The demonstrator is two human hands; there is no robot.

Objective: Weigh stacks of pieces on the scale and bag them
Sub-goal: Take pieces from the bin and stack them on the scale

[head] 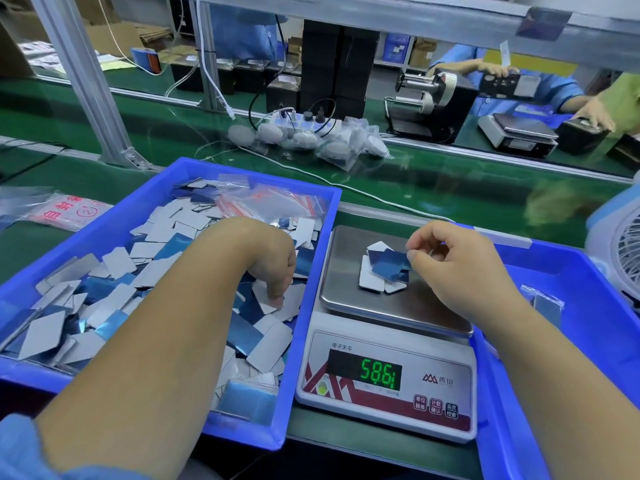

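A white digital scale [384,393] stands between two blue trays, its display reading 58.61. On its steel pan [346,271] lies a small pile of blue and white rectangular pieces [381,270]. My right hand [457,261] hovers over the pan's right side, thumb and fingers pinching the edge of a blue piece on that pile. My left hand [273,268] reaches down into the left blue tray [322,216], fingers curled onto a white piece [268,301] among several loose pieces. Clear zip bags [263,200] lie at the tray's back.
A second blue tray [588,341] on the right holds silvery pieces. A packet of bags [65,213] lies far left. A white fan [623,251] stands at the right edge. Beyond runs a green conveyor with a metal post [86,81], cables and another person's hands.
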